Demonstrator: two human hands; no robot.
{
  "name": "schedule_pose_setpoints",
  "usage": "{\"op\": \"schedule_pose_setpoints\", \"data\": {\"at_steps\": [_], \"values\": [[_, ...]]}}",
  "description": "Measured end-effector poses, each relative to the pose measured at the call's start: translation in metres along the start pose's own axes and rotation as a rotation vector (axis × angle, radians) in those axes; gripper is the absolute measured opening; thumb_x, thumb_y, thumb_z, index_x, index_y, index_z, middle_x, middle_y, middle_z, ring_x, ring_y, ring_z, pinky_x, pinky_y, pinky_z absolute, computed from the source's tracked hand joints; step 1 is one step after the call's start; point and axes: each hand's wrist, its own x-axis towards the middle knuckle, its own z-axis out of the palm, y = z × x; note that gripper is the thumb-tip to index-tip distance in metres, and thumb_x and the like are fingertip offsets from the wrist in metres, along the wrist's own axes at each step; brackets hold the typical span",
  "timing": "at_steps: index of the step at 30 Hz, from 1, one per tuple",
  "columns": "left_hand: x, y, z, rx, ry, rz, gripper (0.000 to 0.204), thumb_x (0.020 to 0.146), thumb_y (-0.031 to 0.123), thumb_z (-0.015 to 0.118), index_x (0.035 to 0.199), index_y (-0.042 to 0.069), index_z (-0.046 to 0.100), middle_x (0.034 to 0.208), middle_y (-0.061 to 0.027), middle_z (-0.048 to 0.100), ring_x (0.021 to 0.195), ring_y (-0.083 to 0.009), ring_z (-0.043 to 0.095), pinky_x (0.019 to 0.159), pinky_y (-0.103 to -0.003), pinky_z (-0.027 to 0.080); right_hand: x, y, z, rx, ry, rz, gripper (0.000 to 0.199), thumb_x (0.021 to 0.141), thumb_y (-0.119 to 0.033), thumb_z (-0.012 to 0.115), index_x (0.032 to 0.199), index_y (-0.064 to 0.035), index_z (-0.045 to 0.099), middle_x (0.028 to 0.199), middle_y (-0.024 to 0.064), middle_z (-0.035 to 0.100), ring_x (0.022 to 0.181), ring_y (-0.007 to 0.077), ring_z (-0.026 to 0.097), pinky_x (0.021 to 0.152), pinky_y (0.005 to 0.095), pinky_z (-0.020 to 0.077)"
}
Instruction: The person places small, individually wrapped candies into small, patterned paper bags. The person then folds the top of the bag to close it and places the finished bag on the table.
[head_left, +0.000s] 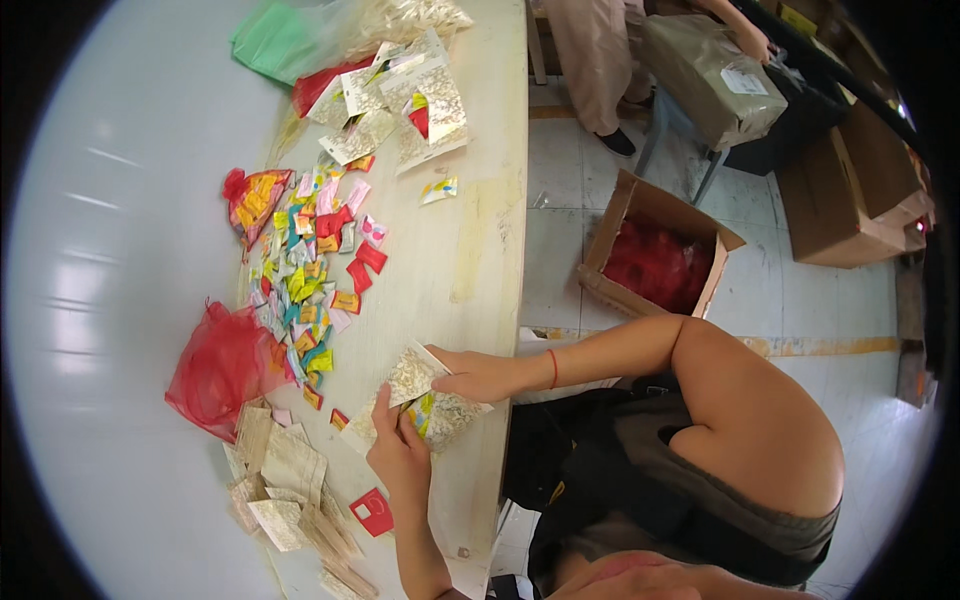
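Gold pouch (425,400) flat on the table (480,230), close to its near edge, with a small colourful sachet (420,412) showing at the pouch's mouth. Left hand (398,450) on the pouch's near side, thumb laid over it, grip closed on the pouch's edge. Right hand (478,376) on the pouch's right edge, fingers pressed flat along it, grip narrow, pinching that edge. Red band (553,368) around the right wrist.

Just left of the pouch, a loose sachet pile (305,270) in yellow, pink, red and teal, stretching away up the table. Further left of the pouch, a red net bag (225,365), crumpled, touching the pile's near end. At the pile's far end, a second smaller red bag (250,200) stuffed with sachets. Below and left of the pouch, a stack of gold pouches (285,480), fanned and overlapping, and a single red sachet (372,512) near the left wrist. Far beyond the pouch, at the table's far end, more gold pouches (400,105) heaped loosely, beside a green bag (275,40).

Right of the pouch, off the table, an open cardboard box (655,255) on the floor, holding red stuff. Beyond it, another person's legs (600,60) by a stool, a wrapped parcel (710,75) upon it, more boxes (850,190) alongside.
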Motion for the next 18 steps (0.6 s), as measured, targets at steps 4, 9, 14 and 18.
{"op": "schedule_pose_setpoints", "data": {"at_steps": [4,9,14,18], "values": [[-0.002,-0.014,0.017,-0.151,0.220,0.010,0.037,0.093,0.003,0.058,0.129,0.003,0.051,0.098,-0.0113,0.069,0.067,-0.0168,0.062,0.065,-0.027,0.050,0.003,-0.007,-0.017,0.051,0.006,-0.015,0.055,0.093,-0.015,0.045,0.142,0.0032,0.027,0.128,0.0269,0.053,0.120,0.0345,0.053,0.103,0.0381,0.0388],[-0.001,-0.039,0.007,-0.045,0.487,0.049,0.037,0.093,0.007,0.060,0.128,-0.001,0.051,0.114,-0.0145,0.065,0.098,-0.0212,0.061,0.089,-0.033,0.046,0.000,-0.018,-0.028,0.278,-0.017,0.083,0.058,0.096,-0.014,0.046,0.147,0.0010,0.023,0.138,0.0178,0.047,0.126,0.0234,0.045,0.107,0.0347,0.0354],[-0.003,-0.088,0.021,-1.002,0.188,-0.409,0.047,0.102,0.029,0.045,0.142,0.003,0.040,0.143,-0.0138,0.046,0.132,-0.0270,0.043,0.110,-0.043,0.033,0.005,-0.013,-0.042,0.495,0.004,0.207,0.063,0.094,-0.016,0.051,0.147,0.0031,0.023,0.135,0.0160,0.050,0.125,0.0217,0.046,0.107,0.0330,0.0369],[-0.002,-0.052,0.019,-1.738,-0.040,-0.567,0.051,0.105,0.033,0.032,0.147,0.004,0.031,0.151,-0.0134,0.037,0.139,-0.0318,0.037,0.115,-0.049,0.030,0.017,-0.011,-0.023,0.569,0.128,0.352,0.078,0.097,-0.034,0.057,0.151,0.0024,0.016,0.144,0.0147,0.041,0.131,0.0218,0.042,0.108,0.0313,0.0365]]}}
